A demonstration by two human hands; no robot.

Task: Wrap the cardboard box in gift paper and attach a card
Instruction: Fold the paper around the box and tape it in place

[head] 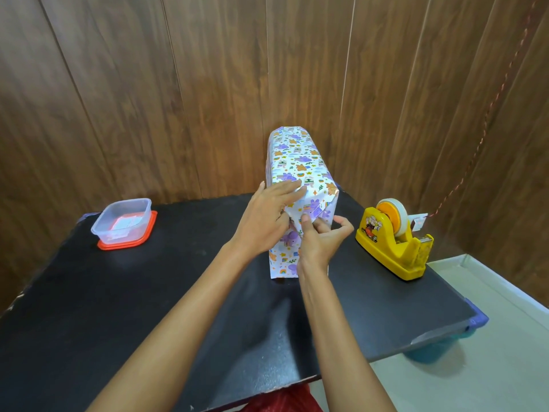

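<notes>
1. Pressing the left hand [267,215] flat, fingers straight, against the gift paper [297,157] at the upper near edge of the cardboard box [283,263].
2. Pinching a folded flap of the gift paper on the near face with the right hand [320,237], thumb and fingers curled onto it.
3. Both hands touching the box, side by side.
4. Box upright on its end at the middle of the black tabletop [118,292], visible faces covered in patterned paper.
5. To the right, apart from the box, a yellow tape dispenser [392,251] carrying a tape roll.
6. To the left, well apart, a clear plastic container [124,218] on a red lid [148,234], something white inside.
</notes>
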